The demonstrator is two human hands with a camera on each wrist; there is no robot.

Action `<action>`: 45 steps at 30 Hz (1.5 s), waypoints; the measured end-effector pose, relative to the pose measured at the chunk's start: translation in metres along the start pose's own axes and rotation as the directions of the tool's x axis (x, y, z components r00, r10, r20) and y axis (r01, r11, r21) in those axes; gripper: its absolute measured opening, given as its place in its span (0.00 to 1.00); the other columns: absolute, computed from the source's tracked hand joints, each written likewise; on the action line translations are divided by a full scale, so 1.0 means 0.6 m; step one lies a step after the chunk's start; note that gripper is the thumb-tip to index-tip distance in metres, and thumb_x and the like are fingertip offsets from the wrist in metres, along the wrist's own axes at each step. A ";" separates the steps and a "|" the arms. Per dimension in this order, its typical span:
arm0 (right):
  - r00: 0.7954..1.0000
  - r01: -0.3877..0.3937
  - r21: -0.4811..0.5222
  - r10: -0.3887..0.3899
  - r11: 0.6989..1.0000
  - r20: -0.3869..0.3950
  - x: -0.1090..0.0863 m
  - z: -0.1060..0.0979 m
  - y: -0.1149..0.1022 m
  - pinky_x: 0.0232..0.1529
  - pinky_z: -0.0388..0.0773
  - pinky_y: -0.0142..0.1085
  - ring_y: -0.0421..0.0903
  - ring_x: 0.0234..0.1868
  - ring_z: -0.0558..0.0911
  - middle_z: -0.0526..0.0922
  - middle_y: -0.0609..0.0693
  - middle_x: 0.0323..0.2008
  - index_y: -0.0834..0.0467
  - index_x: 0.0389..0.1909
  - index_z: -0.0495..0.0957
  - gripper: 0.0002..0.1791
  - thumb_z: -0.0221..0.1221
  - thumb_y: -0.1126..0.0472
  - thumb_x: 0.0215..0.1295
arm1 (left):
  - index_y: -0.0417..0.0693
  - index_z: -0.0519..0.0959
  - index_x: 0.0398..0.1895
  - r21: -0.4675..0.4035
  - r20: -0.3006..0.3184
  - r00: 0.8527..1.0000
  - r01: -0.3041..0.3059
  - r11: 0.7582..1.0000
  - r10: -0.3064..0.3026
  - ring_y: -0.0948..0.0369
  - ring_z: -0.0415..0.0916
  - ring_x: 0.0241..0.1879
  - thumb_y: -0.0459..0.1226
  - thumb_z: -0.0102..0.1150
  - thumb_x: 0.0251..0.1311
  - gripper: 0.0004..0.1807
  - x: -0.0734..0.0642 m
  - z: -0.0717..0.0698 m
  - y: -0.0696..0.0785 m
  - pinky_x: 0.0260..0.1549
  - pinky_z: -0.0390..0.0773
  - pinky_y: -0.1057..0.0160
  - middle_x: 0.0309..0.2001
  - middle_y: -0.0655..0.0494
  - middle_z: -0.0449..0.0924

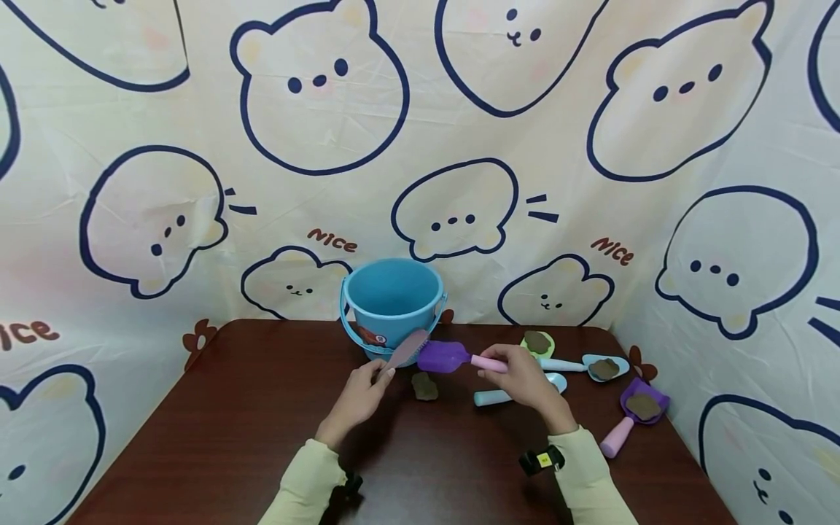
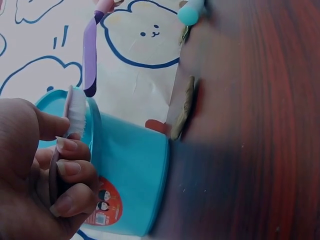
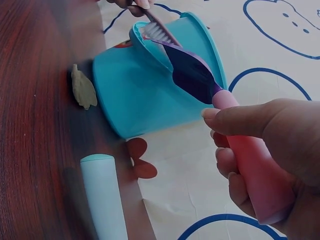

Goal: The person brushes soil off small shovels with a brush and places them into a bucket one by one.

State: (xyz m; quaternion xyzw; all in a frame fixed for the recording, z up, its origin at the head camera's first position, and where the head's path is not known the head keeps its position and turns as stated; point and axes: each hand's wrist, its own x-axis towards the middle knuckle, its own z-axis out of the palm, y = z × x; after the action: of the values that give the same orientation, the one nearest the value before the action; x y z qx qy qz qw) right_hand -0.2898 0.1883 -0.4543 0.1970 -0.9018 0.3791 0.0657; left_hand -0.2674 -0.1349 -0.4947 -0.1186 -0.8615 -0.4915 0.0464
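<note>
My left hand (image 1: 357, 397) grips a mauve brush (image 1: 408, 348) by its handle, and its white bristles (image 2: 78, 112) show in the left wrist view. The pink handle (image 3: 252, 165) of a purple toy shovel (image 1: 441, 357) is in my right hand (image 1: 521, 375), thumb along it. Blade and brush head are close together in front of a blue bucket (image 1: 394, 324); whether they touch I cannot tell. The shovel's blade looks bare. On the table near the bucket's base lies a flat, ragged, brownish-green piece (image 1: 424, 387).
Right of the bucket lie a light blue shovel (image 1: 558, 365) and a second purple shovel (image 1: 617, 437), each bearing a brown piece. A green scoop (image 1: 550, 344) holds another. A teal-handled tool (image 1: 494, 398) lies under my right hand. Behind stands a bear-patterned curtain (image 1: 459, 292).
</note>
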 end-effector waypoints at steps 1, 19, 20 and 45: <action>1.000 -0.001 0.004 0.001 1.000 0.002 0.000 -0.001 -0.001 0.38 0.77 0.40 0.45 0.33 0.79 0.85 0.47 0.36 0.56 0.44 0.85 0.11 0.72 0.61 0.60 | 0.44 0.77 0.40 0.003 -0.004 1.000 -0.002 1.000 0.002 0.61 0.65 0.21 0.40 0.52 0.76 0.09 0.000 -0.001 0.000 0.23 0.66 0.64 0.22 0.56 0.66; 1.000 0.003 0.079 -0.002 0.997 -0.006 -0.005 -0.021 0.000 0.40 0.77 0.40 0.46 0.35 0.79 0.87 0.48 0.39 0.57 0.47 0.85 0.13 0.70 0.58 0.64 | 0.46 0.77 0.37 -0.012 0.059 0.998 -0.034 0.999 0.035 0.61 0.66 0.25 0.40 0.54 0.76 0.09 -0.002 -0.035 -0.015 0.26 0.67 0.64 0.23 0.57 0.65; 1.000 0.007 0.083 -0.006 0.997 -0.008 -0.005 -0.022 -0.001 0.40 0.77 0.40 0.46 0.35 0.79 0.87 0.48 0.39 0.57 0.47 0.86 0.13 0.70 0.57 0.64 | 0.46 0.77 0.37 -0.010 0.063 0.997 -0.035 0.999 0.036 0.61 0.66 0.25 0.40 0.54 0.75 0.09 -0.002 -0.038 -0.015 0.26 0.67 0.64 0.23 0.57 0.65; 0.999 0.022 0.208 -0.029 0.978 0.035 0.036 -0.047 -0.040 0.19 0.69 0.35 0.45 0.20 0.70 0.77 0.50 0.23 0.53 0.43 0.85 0.14 0.57 0.47 0.75 | 0.43 0.81 0.43 -0.035 0.093 0.996 0.001 0.999 0.003 0.59 0.66 0.28 0.38 0.55 0.73 0.08 -0.002 -0.071 -0.026 0.24 0.67 0.65 0.26 0.54 0.68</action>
State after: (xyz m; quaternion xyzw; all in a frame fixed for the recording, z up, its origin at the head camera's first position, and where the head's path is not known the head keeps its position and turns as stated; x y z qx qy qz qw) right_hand -0.3006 0.1865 -0.4134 0.2214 -0.8557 0.4666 0.0326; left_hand -0.2720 -0.1794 -0.4861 -0.1426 -0.8538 -0.5006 0.0044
